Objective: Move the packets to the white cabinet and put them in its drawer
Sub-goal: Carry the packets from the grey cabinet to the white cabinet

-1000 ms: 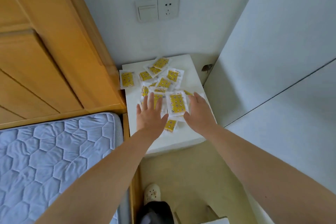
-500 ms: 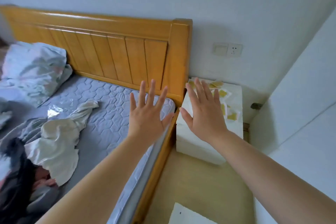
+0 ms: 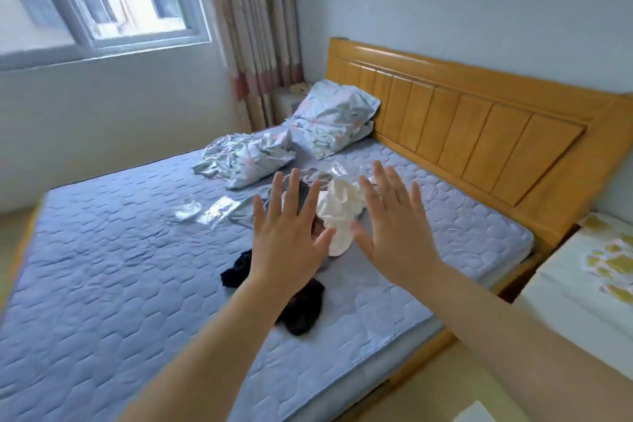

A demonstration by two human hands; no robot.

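Note:
Several yellow-and-white packets (image 3: 613, 262) lie scattered on top of the white cabinet (image 3: 561, 288) at the far right edge of the head view, beside the bed. My left hand (image 3: 286, 240) and my right hand (image 3: 394, 233) are both held up over the mattress with fingers spread and straight, holding nothing. Both hands are well to the left of the cabinet and away from the packets. The cabinet's drawer front is not visible.
A wide bed with a blue quilted mattress (image 3: 120, 277) fills the middle, with a wooden headboard (image 3: 479, 134). On it lie a pillow (image 3: 335, 116), crumpled sheets (image 3: 246, 158), a white cloth (image 3: 339, 212), dark clothing (image 3: 301, 308) and clear plastic wrappers (image 3: 209, 211). A window and curtain stand at the back left.
The view has swung left from the cabinet to the bed. Both hands lifted off the packets and now hover open over the mattress; the packets stayed on the cabinet top.

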